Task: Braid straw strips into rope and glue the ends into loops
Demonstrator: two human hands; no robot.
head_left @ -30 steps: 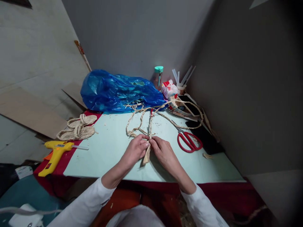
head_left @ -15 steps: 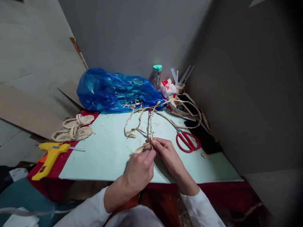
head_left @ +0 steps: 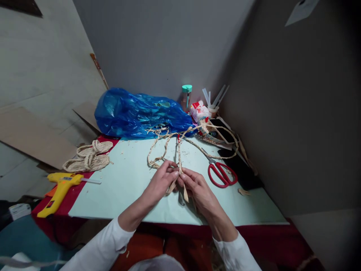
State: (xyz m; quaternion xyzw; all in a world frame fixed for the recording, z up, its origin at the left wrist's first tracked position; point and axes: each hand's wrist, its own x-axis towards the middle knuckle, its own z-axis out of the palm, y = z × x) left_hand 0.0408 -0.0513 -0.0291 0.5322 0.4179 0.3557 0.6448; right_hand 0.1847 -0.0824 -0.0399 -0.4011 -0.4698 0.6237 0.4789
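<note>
So a braided cord (head_left: 180,160) of pale, dry-looking fibre is being held right at its near end, just in from the front edge of a light green sheet (head_left: 126,201). It's pinched from both sides: one side is gripped between thumb and fingers of the left hand (head_left: 162,180), the other between thumb and fingers of the right hand (head_left: 199,186). The fingertips are brought nearly together there, neither hand is spread, and how the lower fingers are curled can't really be told. A couple of loose strips (head_left: 185,195) are left dangling below the pinch.

Farther up, the cord is marked by a small red clip (head_left: 178,139), and beyond that more braid (head_left: 235,141) is looped out to both sides. Whether it's all one length can't be made out. The back of the sheet is taken up by a crumpled blue plastic bag (head_left: 141,114), with a teal-lidded jar (head_left: 186,99) set just to its right.

Red-handled scissors (head_left: 221,173) are parked to the right of the hands, blades partly crossed by the braid. Over on the left, two coiled braided pieces (head_left: 86,163) are laid near a yellow glue gun (head_left: 60,192), which is rested on red cloth (head_left: 69,199).
</note>
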